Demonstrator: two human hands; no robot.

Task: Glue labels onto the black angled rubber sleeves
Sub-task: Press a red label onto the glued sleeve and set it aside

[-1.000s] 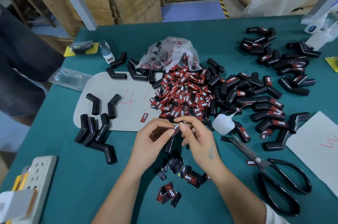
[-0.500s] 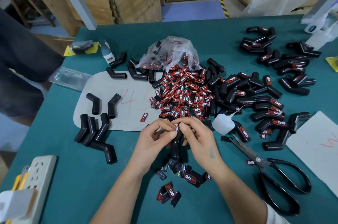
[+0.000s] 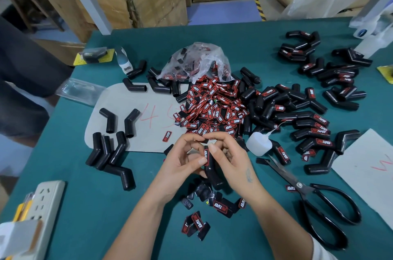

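Both hands hold one black angled rubber sleeve (image 3: 211, 171) upright over the green table (image 3: 74, 206). A red and black label (image 3: 205, 154) lies along the sleeve's upper arm. My left hand (image 3: 180, 159) grips the sleeve from the left, thumb beside the label. My right hand (image 3: 230, 157) pinches its top end with thumb and fingers. A heap of loose labels (image 3: 212, 108) lies just behind my hands. Plain sleeves (image 3: 110, 153) sit at the left, labelled sleeves (image 3: 308, 123) at the right. A small white glue bottle (image 3: 259, 144) lies right of my hands.
Black scissors (image 3: 319, 202) lie at the right front. White cards lie left (image 3: 119, 119) and right (image 3: 365, 166). A clear bag (image 3: 195, 62) tops the label heap. A power strip (image 3: 42, 202) sits at the front left. Peeled label backings (image 3: 204, 193) lie under my wrists.
The sleeve has swung from nearly hidden behind my fingers to upright. Its lower arm now points toward me and the label faces up. Both hands stayed in place.
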